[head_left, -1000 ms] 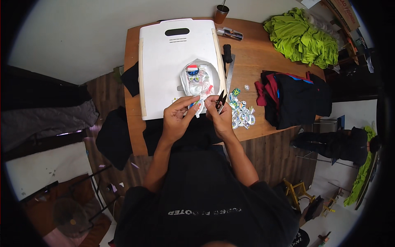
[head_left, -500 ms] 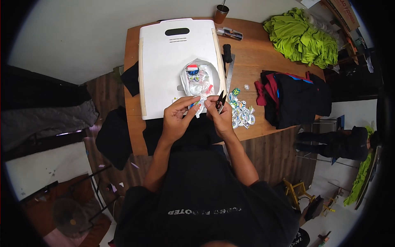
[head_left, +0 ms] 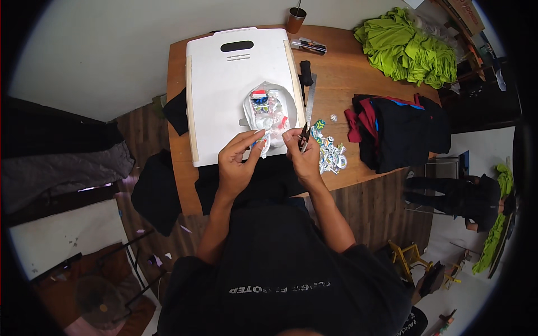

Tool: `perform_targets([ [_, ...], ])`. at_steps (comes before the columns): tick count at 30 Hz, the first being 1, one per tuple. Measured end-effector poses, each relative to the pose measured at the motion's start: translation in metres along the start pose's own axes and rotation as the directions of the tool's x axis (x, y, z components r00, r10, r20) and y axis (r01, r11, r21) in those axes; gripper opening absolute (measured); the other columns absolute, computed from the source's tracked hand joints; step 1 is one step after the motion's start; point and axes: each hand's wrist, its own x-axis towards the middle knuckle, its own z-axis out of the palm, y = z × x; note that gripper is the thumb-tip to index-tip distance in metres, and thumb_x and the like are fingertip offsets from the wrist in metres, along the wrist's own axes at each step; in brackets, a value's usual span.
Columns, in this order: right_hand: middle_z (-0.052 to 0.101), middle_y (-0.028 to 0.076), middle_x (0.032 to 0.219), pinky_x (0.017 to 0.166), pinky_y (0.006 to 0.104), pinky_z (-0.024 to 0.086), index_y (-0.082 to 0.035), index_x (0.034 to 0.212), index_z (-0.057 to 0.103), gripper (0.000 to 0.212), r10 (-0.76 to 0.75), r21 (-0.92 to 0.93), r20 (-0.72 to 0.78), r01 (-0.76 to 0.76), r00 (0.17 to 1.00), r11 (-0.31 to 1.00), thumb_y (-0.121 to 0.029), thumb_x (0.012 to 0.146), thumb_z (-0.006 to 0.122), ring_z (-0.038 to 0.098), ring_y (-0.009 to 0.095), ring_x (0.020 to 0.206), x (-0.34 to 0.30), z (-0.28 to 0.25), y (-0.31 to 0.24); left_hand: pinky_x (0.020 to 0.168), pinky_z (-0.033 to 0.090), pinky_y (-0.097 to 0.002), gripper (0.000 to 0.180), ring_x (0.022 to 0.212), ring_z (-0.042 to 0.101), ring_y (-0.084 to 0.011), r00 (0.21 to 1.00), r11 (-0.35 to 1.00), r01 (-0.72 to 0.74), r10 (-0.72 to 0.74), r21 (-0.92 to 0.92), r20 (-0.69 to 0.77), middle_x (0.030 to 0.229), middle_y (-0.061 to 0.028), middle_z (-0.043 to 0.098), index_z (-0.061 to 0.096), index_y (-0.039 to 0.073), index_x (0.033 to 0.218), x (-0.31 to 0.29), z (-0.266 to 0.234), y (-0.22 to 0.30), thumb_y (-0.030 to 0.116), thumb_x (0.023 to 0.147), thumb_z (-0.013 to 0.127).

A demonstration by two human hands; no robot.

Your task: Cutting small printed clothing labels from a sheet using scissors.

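My left hand (head_left: 236,168) pinches a small white and coloured cut-out patch (head_left: 265,147) between thumb and fingers, over the near edge of the white board. In my right hand (head_left: 305,163) lies a pair of black thread snips (head_left: 304,136), blades pointing away from me. The right thumb and forefinger are close together, a little to the right of the patch; whether they pinch a scrap, I cannot make out. Just beyond both hands, an open white plastic bag (head_left: 296,103) holds several colourful patches and clear wrapping. Right of my right hand, loose patches (head_left: 333,157) lie in a pile.
The white board (head_left: 216,112) rests on a wooden table (head_left: 342,73). A steel ruler (head_left: 311,101), a brown cup (head_left: 296,21), folded dark garments (head_left: 400,134) and a lime-green cloth heap (head_left: 406,50) are on it. Black cloth (head_left: 252,182) hangs over the near edge. Another person (head_left: 476,196) stands far right.
My hands have drawn slightly apart; the right fingers have come away from the patch in my left hand. The snips stay in the right hand. The whole view has shifted slightly.
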Motion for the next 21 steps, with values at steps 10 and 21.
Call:
perform_targets([
  [10, 0.036, -0.010, 0.062, 0.051, 0.0200, 0.022, 0.003, 0.096, 0.069, 0.022, -0.105, -0.337, 0.015, 0.104, 0.994, 0.936, -0.019, 0.090, 0.069, 0.029, 0.001, 0.059, 0.045, -0.027, 0.023, 0.090, 0.048, -0.0239, 0.028, 0.103, 0.060, -0.0153, 0.999, 0.992, 0.045, -0.048, -0.117, -0.023, 0.115, -0.0147, 0.060, 0.062, -0.009, 0.117, -0.001, -0.007, -0.007, -0.009, 0.089, 0.059],
  [21, 0.064, 0.007, 0.065, 0.052, 0.0286, 0.039, -0.006, 0.094, 0.073, 0.023, -0.102, -0.700, 0.133, 0.166, 0.986, 0.695, -0.027, 0.084, 0.072, 0.052, 0.011, 0.055, 0.073, -0.041, 0.023, 0.088, 0.048, -0.0230, 0.028, 0.102, 0.060, -0.0144, 0.996, 0.993, 0.042, -0.050, -0.113, -0.067, 0.115, -0.0145, 0.060, 0.061, -0.009, 0.118, -0.009, -0.014, -0.016, -0.008, 0.090, 0.060],
])
